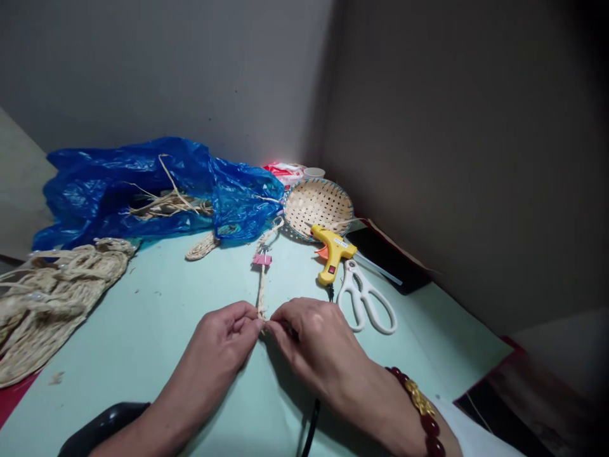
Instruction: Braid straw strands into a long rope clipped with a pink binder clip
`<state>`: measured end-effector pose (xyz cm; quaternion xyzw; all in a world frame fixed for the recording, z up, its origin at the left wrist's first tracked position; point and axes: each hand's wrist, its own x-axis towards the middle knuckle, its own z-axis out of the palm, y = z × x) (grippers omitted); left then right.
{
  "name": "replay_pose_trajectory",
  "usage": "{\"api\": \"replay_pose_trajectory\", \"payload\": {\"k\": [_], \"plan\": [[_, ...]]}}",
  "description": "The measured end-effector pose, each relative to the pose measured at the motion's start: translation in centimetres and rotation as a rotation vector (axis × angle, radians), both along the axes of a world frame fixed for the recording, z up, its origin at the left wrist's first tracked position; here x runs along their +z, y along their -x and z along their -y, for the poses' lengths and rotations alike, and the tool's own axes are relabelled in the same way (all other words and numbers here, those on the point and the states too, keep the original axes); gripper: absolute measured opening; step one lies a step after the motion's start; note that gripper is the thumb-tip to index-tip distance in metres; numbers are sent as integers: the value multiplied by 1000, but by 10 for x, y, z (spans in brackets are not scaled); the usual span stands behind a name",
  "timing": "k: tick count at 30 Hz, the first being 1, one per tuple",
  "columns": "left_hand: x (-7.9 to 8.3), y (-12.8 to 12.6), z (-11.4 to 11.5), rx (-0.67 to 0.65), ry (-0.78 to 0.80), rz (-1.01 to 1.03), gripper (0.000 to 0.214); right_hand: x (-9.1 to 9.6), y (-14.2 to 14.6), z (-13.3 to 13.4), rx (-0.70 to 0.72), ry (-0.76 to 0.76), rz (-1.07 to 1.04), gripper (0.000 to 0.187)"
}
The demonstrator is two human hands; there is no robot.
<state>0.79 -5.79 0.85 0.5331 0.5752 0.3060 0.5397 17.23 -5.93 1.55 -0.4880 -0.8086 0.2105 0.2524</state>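
Note:
A narrow braid of pale straw runs toward me down the middle of the table. Its far part is gripped by a pink binder clip, beyond which a looped straw end lies. My left hand pinches the near end of the braid between thumb and forefinger. From the other side, my right hand pinches the same end, its fingertips almost touching the left ones. The fingers partly hide the strands there. A beaded bracelet is on my right wrist.
Right of the braid lie a yellow glue gun, white-handled scissors and a dark flat object. Behind are a woven basket and a blue plastic bag holding straw. Woven straw pieces lie at left; walls stand behind.

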Motion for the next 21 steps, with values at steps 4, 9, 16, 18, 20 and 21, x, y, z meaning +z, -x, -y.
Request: {"api": "replay_pose_trajectory", "payload": {"k": [4,9,16,18,20,21], "plan": [[3,-4,2,38,-72,-77,27,3,-2,2,35,-6,9,23],[2,-4,3,57,-48,52,23,8,-2,4,136,48,-68,21],[-4,2,2,23,37,180,22,-9,1,17,232,-262,191,15],[-5,3,1,6,54,229,24,-12,1,21,255,-368,300,21],[-5,3,1,2,44,250,24,-12,1,24,266,-451,396,22],[-4,4,0,1,33,248,23,-12,2,26,271,-488,435,22]]}}
